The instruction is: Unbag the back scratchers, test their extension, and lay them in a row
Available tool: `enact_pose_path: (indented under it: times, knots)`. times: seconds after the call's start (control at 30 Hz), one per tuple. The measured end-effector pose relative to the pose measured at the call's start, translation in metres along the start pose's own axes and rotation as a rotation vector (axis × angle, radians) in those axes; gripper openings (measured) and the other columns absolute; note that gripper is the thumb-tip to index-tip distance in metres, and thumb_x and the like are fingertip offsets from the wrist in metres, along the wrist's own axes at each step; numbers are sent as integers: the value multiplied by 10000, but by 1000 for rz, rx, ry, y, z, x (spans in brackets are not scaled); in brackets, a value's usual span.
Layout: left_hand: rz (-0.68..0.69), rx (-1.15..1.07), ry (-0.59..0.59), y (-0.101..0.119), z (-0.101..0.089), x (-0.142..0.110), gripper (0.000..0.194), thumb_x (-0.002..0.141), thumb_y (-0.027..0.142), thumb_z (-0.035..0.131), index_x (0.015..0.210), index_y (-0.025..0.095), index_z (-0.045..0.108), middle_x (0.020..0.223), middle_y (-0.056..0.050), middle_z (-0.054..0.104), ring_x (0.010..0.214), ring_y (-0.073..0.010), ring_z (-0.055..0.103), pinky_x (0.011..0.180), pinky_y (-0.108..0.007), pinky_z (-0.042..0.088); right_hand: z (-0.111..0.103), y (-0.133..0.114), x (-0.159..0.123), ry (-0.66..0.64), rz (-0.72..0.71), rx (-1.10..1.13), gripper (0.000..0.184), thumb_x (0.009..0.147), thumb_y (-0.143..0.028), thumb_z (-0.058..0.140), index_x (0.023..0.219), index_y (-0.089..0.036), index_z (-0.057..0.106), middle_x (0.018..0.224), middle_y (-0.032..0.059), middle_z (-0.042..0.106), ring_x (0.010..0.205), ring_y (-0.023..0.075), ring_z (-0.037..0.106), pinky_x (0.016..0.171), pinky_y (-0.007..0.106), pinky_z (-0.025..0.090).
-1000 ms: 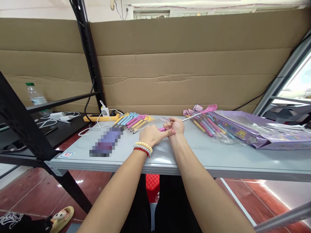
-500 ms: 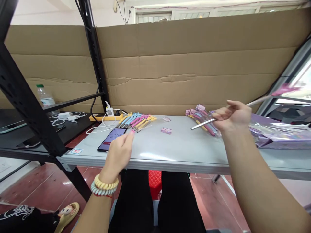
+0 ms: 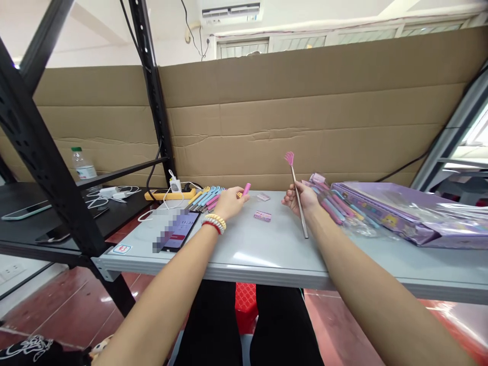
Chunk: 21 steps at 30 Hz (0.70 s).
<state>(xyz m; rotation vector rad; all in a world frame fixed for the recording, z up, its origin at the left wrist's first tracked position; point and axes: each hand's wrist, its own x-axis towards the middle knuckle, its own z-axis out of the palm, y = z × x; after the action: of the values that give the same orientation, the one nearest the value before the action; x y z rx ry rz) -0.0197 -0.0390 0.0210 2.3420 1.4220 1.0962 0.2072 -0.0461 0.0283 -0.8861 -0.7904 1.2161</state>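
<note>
My right hand (image 3: 303,198) is closed around the thin metal rod of a back scratcher (image 3: 295,177). Its pink claw points up toward the cardboard, and the bare rod end hangs low over the table. In my left hand (image 3: 229,202) is a short pink tube (image 3: 246,189), pinched between thumb and fingers and sticking up. Just behind that hand lies a row of back scratchers (image 3: 208,195) with yellow, blue and pink claws, partly hidden by it. Two small purple labels, one nearer (image 3: 263,216) and one farther back, rest between my hands.
On the grey table (image 3: 247,246), a phone (image 3: 183,231) lies at left before a yellow power strip (image 3: 179,195). Bagged back scratchers (image 3: 335,203) and a purple box (image 3: 381,216) with plastic wrap occupy the right. Cardboard (image 3: 259,122) stands behind; a black post (image 3: 158,101) rises at left.
My right hand has swung the back scratcher from a rightward slant to nearly upright, moving left. My left hand has reached forward and right, and the pink tube now shows clearly in it.
</note>
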Motion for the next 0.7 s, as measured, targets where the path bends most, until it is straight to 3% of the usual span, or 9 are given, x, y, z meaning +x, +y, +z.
enact_pose_path:
  times: [0.1, 0.17, 0.33, 0.47, 0.7]
  knots:
    - [-90, 130, 26, 2, 22, -2, 383, 911, 407, 374, 1042, 204, 671, 917, -85, 712, 853, -221, 638, 736, -308, 452, -8, 11, 2, 112, 61, -15, 289, 887, -267, 339, 627, -190, 438, 420, -5, 481, 356, 130, 467, 395, 253, 388]
    - [-124, 239, 15, 2, 29, -9, 377, 908, 384, 360, 1015, 209, 676, 901, -97, 708, 857, -239, 637, 717, -319, 450, -13, 14, 2, 136, 53, -35, 272, 870, -273, 376, 625, -185, 456, 397, -24, 439, 328, 115, 424, 363, 232, 345]
    - [-15, 382, -70, -4, 26, -20, 298, 828, 254, 436, 1000, 221, 677, 986, -80, 691, 931, -241, 624, 758, -323, 453, -22, 15, 3, 164, 47, -95, 244, 828, -286, 465, 611, -174, 468, 366, -54, 352, 293, 76, 313, 318, 196, 253]
    - [-9, 442, -150, -7, 27, -19, 270, 785, 241, 490, 955, 208, 697, 1018, -95, 680, 982, -262, 612, 794, -344, 459, -20, 18, 3, 165, 40, -142, 247, 823, -263, 475, 595, -168, 474, 355, -46, 345, 290, 74, 293, 307, 198, 223]
    - [-26, 507, -119, -8, 28, -16, 272, 794, 286, 506, 933, 160, 702, 1021, -133, 670, 988, -289, 603, 808, -376, 468, -15, 20, 0, 173, 13, -229, 217, 780, -256, 530, 588, -174, 473, 339, -52, 340, 285, 70, 285, 300, 197, 217]
